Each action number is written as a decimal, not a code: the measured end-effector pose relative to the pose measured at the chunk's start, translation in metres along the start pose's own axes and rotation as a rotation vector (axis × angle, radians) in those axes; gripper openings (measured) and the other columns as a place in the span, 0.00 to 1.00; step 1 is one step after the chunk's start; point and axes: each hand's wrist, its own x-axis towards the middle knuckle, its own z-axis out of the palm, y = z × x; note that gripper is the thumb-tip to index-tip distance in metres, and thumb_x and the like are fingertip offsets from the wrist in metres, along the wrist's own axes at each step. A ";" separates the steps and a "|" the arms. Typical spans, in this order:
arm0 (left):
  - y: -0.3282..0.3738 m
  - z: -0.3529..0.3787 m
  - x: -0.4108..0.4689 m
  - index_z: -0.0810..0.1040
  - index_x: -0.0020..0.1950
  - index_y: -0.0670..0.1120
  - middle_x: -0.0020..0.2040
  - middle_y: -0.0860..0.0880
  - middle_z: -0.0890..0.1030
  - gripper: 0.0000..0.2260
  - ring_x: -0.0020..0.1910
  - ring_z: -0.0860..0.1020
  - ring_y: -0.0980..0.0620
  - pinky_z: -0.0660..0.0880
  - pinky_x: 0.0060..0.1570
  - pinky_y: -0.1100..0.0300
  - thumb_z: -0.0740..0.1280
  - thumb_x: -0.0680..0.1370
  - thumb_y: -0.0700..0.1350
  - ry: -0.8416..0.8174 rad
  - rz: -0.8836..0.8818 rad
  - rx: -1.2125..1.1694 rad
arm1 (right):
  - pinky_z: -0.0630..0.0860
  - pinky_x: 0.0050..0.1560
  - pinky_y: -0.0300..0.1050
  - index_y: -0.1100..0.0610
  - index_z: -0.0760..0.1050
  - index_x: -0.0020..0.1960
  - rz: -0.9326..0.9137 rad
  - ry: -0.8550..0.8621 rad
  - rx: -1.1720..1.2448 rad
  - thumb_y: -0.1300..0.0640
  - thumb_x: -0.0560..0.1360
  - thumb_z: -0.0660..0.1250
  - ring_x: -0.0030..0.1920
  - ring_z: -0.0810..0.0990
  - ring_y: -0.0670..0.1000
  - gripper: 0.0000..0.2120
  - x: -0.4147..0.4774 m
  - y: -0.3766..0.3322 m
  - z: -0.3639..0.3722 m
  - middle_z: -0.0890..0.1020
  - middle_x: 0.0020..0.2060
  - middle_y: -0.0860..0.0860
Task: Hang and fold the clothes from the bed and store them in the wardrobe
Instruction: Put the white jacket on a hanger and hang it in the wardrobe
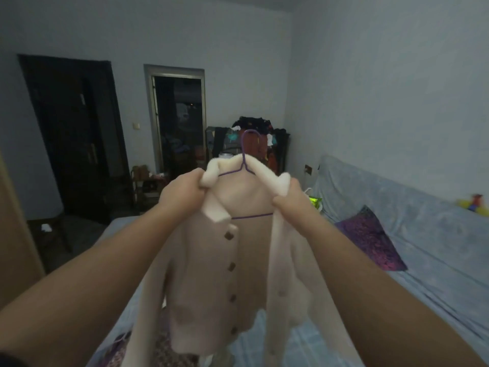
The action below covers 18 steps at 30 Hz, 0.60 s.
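My left hand [182,192] and right hand [291,201] each grip the cream coat [211,274] collar, seemingly draped on a purple wire hanger [247,154], above the bed [397,300].

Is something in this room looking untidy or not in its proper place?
Yes. By the far wall, a heap of clothes is piled loosely. The cream coat on the purple hanger hangs open, unbuttoned.

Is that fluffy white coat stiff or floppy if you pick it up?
Probably floppy: the coat hangs in soft folds below the left hand and right hand, sleeves dangling. It looks thick and fuzzy, so likely heavyish for the thin purple hanger, which might bend.
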 end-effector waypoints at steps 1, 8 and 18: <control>0.000 -0.001 0.001 0.72 0.49 0.57 0.42 0.55 0.78 0.04 0.42 0.78 0.50 0.78 0.45 0.49 0.61 0.75 0.52 0.007 -0.023 -0.073 | 0.65 0.47 0.40 0.56 0.54 0.77 0.001 -0.054 -0.049 0.58 0.73 0.68 0.57 0.73 0.55 0.37 -0.003 0.004 0.009 0.73 0.63 0.56; -0.004 -0.010 0.003 0.80 0.47 0.54 0.43 0.51 0.82 0.06 0.44 0.81 0.49 0.79 0.51 0.42 0.68 0.73 0.53 -0.030 -0.081 -0.480 | 0.70 0.53 0.44 0.56 0.75 0.65 -0.091 0.004 -0.553 0.39 0.77 0.60 0.60 0.77 0.57 0.25 0.004 0.035 0.017 0.80 0.59 0.55; -0.029 -0.026 -0.005 0.80 0.51 0.60 0.45 0.58 0.82 0.08 0.43 0.81 0.60 0.77 0.43 0.57 0.71 0.74 0.48 -0.040 0.022 -0.623 | 0.58 0.75 0.58 0.37 0.49 0.77 -0.446 -0.205 -0.391 0.38 0.76 0.61 0.73 0.65 0.50 0.34 0.043 0.010 -0.001 0.66 0.75 0.45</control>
